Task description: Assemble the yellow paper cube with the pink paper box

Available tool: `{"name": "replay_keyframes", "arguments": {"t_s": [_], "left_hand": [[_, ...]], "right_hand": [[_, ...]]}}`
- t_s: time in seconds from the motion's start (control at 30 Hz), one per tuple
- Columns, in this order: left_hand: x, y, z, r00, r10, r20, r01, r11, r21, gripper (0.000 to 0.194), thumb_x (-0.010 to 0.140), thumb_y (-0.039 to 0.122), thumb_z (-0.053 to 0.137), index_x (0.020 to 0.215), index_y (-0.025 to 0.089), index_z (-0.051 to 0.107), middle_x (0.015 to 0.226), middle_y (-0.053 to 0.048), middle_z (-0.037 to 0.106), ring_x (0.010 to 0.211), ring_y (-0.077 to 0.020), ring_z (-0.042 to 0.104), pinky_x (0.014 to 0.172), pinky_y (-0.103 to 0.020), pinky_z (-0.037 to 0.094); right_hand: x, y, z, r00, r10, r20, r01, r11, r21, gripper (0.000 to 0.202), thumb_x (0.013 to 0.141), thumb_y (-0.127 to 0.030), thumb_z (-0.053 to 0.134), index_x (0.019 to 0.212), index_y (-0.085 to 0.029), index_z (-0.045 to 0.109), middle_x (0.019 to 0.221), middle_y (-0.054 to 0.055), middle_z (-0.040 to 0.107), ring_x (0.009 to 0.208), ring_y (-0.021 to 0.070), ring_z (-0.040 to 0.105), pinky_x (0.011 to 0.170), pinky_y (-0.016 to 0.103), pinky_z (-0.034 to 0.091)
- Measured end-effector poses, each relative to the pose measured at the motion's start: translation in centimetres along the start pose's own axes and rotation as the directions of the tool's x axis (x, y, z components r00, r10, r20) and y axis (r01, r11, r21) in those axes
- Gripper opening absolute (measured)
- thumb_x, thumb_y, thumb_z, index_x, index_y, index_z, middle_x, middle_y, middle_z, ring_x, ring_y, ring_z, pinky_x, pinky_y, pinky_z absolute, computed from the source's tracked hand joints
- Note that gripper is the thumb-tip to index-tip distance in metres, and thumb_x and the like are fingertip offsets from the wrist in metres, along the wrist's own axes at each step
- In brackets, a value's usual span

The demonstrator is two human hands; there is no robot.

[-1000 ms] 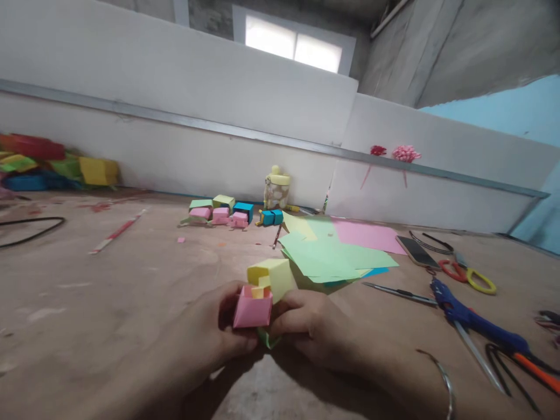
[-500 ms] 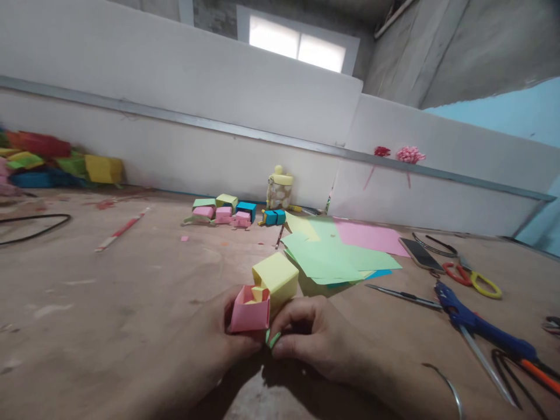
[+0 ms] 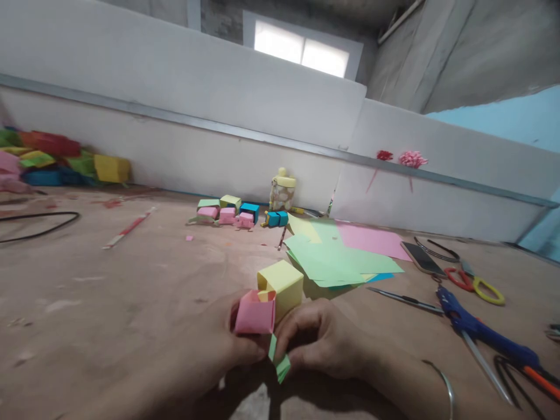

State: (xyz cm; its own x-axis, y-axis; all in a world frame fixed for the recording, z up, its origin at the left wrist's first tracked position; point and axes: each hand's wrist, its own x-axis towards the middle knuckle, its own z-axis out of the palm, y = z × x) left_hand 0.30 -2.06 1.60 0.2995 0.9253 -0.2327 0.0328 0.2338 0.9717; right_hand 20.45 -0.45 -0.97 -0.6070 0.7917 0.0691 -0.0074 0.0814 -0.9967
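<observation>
- The left hand [image 3: 219, 344] is closed in a grip on the pink paper box [image 3: 255, 315], thumb against its near wall and fingers hidden behind it.
- The right hand [image 3: 324, 344] is pinched shut on a folded green paper strip [image 3: 278, 360], which hangs out below the pink box, bent in a zigzag at its free end.
- The yellow paper cube [image 3: 282, 284] sits just behind the pink box and touches it; whether the two are joined or merely pressed together I cannot tell. A yellow tab shows inside the pink box's open top.
- All three pieces are held low over the counter [image 3: 131, 303], close to the person, between the two hands.
- Handling, as I judge it: thin folded paper, very light, hollow and easy to crush. A soft hold on the folded edges and corners looks safest, since the flat walls would likely dent. The strip is limp and will likely crease or tear if tugged.
- Just beyond the hands lies a fan of green, pink and yellow paper sheets [image 3: 336, 256].
- To the right are a blue glue gun [image 3: 476, 329], red-and-yellow scissors [image 3: 475, 283] and a phone [image 3: 422, 258].
- Farther back stand small finished paper boxes [image 3: 227, 211] and a yellow jar [image 3: 283, 191] by the wall.
</observation>
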Motion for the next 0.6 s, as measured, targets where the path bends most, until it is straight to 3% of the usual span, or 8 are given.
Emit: {"name": "replay_keyframes", "arguments": {"t_s": [0.13, 0.27, 0.43, 0.6], "left_hand": [[0.1, 0.2, -0.2, 1.000, 0.000, -0.008, 0.000, 1.000, 0.014, 0.020, 0.055, 0.018, 0.070, 0.075, 0.021, 0.070, 0.051, 0.005, 0.058, 0.050, -0.0114, 0.049, 0.050, -0.023, 0.034], [0.4, -0.3, -0.5, 1.000, 0.014, -0.016, -0.013, 0.999, 0.034, 0.019, 0.057, 0.019, 0.071, 0.076, 0.020, 0.070, 0.056, 0.003, 0.063, 0.052, -0.0127, 0.052, 0.051, -0.023, 0.035], [1.1, -1.2, -0.9, 1.000, -0.005, -0.023, 0.007, 0.997, 0.079, 0.020, 0.059, 0.025, 0.072, 0.079, 0.020, 0.069, 0.051, 0.004, 0.056, 0.048, -0.0120, 0.045, 0.048, -0.024, 0.028], [1.7, -1.7, -1.1, 1.000, -0.019, -0.002, 0.019, 0.996, 0.088, 0.037, 0.052, 0.030, 0.071, 0.088, 0.020, 0.071, 0.055, 0.003, 0.058, 0.053, -0.0148, 0.049, 0.052, -0.027, 0.032]], "right_hand": [[-0.1, 0.6, 0.4, 0.998, 0.035, -0.060, -0.033, 0.999, 0.041, 0.025, 0.068, -0.031, 0.093, 0.073, -0.015, 0.074, 0.074, 0.003, 0.073, 0.069, 0.0117, 0.067, 0.069, 0.025, 0.054], [-0.2, 1.0, 0.9, 0.995, 0.057, -0.079, -0.050, 0.995, 0.092, 0.036, 0.071, -0.043, 0.090, 0.076, -0.015, 0.069, 0.062, 0.001, 0.068, 0.059, 0.0133, 0.066, 0.063, 0.028, 0.055], [0.1, 0.1, 0.9, 0.987, -0.025, -0.158, 0.026, 1.000, 0.003, 0.011, 0.067, -0.017, 0.088, 0.071, -0.015, 0.078, 0.082, 0.005, 0.074, 0.078, 0.0144, 0.067, 0.075, 0.027, 0.054], [0.2, -0.1, 1.0, 0.982, 0.028, -0.185, -0.023, 0.999, 0.031, 0.010, 0.062, -0.015, 0.086, 0.068, -0.017, 0.079, 0.076, 0.004, 0.075, 0.073, 0.0158, 0.066, 0.068, 0.028, 0.053]]}}
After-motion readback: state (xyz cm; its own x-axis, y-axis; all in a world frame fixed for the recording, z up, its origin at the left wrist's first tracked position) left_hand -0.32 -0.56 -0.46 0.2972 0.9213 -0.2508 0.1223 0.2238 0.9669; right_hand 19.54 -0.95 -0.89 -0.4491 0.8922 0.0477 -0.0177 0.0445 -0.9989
